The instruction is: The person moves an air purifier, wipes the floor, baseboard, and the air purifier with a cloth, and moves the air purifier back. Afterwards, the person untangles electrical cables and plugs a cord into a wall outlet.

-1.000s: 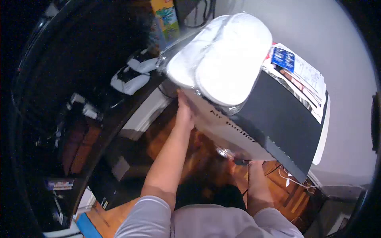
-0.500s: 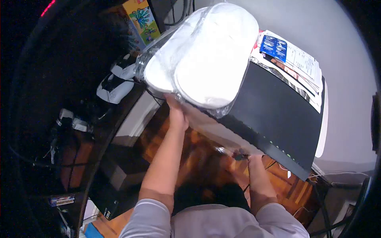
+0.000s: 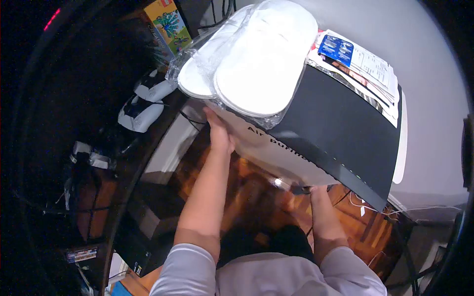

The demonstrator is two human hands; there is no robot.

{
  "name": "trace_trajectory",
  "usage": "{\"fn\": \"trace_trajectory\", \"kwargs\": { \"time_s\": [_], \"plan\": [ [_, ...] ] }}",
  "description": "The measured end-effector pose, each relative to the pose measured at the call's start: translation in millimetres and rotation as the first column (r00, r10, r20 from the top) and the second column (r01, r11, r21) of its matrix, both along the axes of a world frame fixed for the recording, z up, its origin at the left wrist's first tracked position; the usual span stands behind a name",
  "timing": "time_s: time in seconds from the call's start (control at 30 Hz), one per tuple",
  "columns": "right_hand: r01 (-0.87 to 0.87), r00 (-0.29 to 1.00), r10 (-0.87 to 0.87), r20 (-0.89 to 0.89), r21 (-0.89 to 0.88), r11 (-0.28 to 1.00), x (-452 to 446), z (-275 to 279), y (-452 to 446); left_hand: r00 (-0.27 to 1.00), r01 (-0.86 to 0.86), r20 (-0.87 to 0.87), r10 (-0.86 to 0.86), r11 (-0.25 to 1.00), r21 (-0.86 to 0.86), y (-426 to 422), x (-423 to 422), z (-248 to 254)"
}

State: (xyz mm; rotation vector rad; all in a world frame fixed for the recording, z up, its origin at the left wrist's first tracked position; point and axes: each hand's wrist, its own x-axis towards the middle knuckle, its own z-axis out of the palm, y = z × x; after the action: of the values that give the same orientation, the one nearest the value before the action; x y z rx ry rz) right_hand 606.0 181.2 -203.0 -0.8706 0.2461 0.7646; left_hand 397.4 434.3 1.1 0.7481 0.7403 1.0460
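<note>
A big air purifier box, with a black top and a light front panel carrying dark lettering, is between my hands. My left hand presses against its left front edge, thumb side toward me. Low at the right of the front panel, my right hand is at the bottom edge, its fingers mostly hidden under the box. White slippers in clear plastic lie on the left part of the box top. Behind them to the right sit a stack of papers and a blue blister pack.
At left is a dark desk holding white-and-black game controllers and a yellow picture box. A pale wall rises at right. Cables run low at right over the wooden floor.
The box, with the slippers and papers on it, has shifted slightly up in view. Its front lettering is now readable. Both my hands have stayed at its edges.
</note>
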Motion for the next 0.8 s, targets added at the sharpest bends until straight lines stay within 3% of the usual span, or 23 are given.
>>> {"fn": "trace_trajectory", "kwargs": {
  "time_s": [0.2,0.27,0.33,0.4,0.43,0.47,0.5,0.53,0.57,0.6,0.63,0.7,0.77,0.8],
  "plan": [
    [0.006,0.999,-0.005,0.041,-0.032,0.999,-5,4,1,1.0,0.016,-0.022,-0.016,1.0,-0.009,-10,-13,17],
    [0.017,0.996,-0.009,0.094,-0.079,0.997,-5,6,-1,0.994,0.093,-0.053,-0.095,0.995,-0.042,-5,-21,19],
    [0.069,0.944,0.017,0.329,-0.248,0.966,-3,8,-11,0.953,-0.148,-0.225,0.205,0.958,0.245,-10,-25,38],
    [0.246,0.752,0.083,0.654,-0.395,0.885,2,12,-32,0.865,-0.272,-0.178,0.47,0.735,0.622,-35,-39,79],
    [0.363,0.619,0.108,0.778,-0.405,0.839,9,16,-46,0.806,-0.233,-0.158,0.57,0.551,0.801,-46,-52,98],
    [0.401,0.563,0.107,0.819,-0.384,0.831,20,25,-60,0.867,-0.278,0.041,0.496,0.414,0.867,-65,-45,130],
    [0.433,0.513,0.104,0.852,-0.362,0.826,29,34,-72,0.815,-0.06,-0.05,0.578,0.169,0.984,-71,-51,158],
    [0.407,0.526,0.104,0.844,-0.357,0.841,39,55,-84,0.735,0.198,-0.105,0.67,-0.063,0.978,-75,-56,180],
    [0.381,0.539,0.104,0.836,-0.352,0.855,47,79,-95,0.738,0.196,-0.106,0.666,-0.062,0.979,-81,-53,196],
    [0.355,0.552,0.105,0.828,-0.347,0.868,55,104,-106,0.663,0.351,-0.258,0.703,0.013,0.936,-88,-46,210],
    [0.409,0.405,0.364,0.838,-0.523,0.748,73,107,-124,0.564,0.493,-0.398,0.724,0.092,0.865,-91,-39,217],
    [0.408,0.332,0.246,0.911,-0.373,0.833,32,218,-111,0.595,0.434,-0.391,0.703,0.129,0.892,-84,-30,221],
    [0.358,0.395,0.215,0.893,-0.365,0.859,15,263,-112,0.526,0.489,-0.462,0.714,0.19,0.851,-79,-31,224],
    [0.336,0.319,0.241,0.917,-0.347,0.876,8,281,-110,0.507,0.504,-0.468,0.724,0.192,0.842,-81,-30,227]
  ]
}}
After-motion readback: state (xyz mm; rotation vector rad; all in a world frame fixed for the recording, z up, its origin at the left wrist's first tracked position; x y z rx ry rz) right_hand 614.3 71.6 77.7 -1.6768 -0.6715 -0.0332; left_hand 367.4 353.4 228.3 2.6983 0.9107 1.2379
